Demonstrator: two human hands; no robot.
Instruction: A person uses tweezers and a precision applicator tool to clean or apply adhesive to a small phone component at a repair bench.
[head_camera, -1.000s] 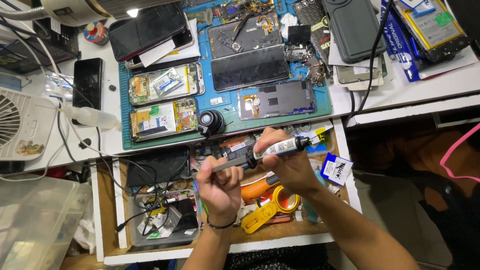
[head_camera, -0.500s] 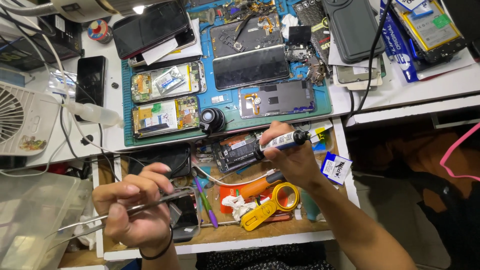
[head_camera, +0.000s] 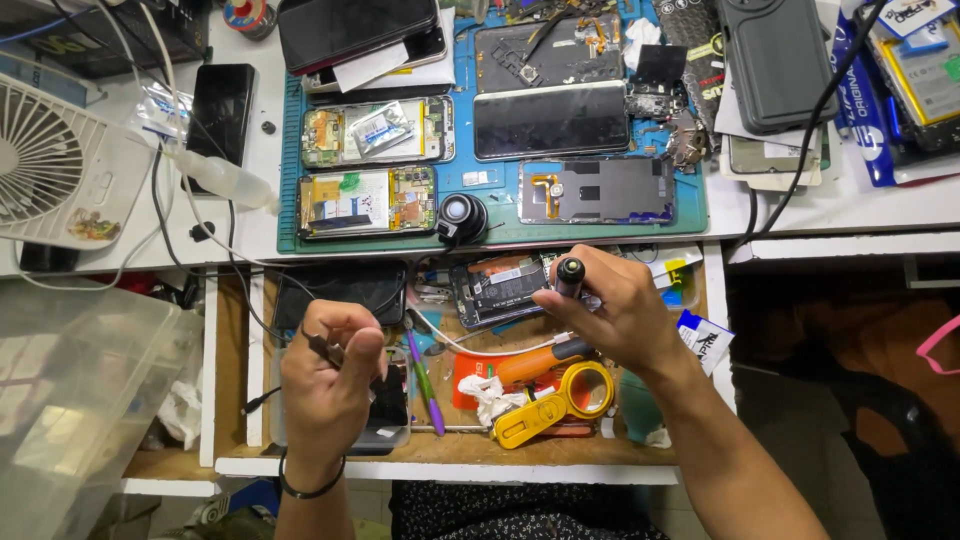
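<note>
I saw the left hand (head_camera: 330, 385) pinching dark tweezers (head_camera: 325, 348), the right hand (head_camera: 610, 315) gripping a black driver (head_camera: 569, 276); a blue-and-white label packet (head_camera: 705, 338) lay just beside its wrist.

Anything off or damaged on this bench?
Nothing spilled. Several phones lie opened on the blue mat, boards exposed, and the open drawer is cluttered. Left hand holds tweezers; right hand grips a dark cylindrical tool.
</note>
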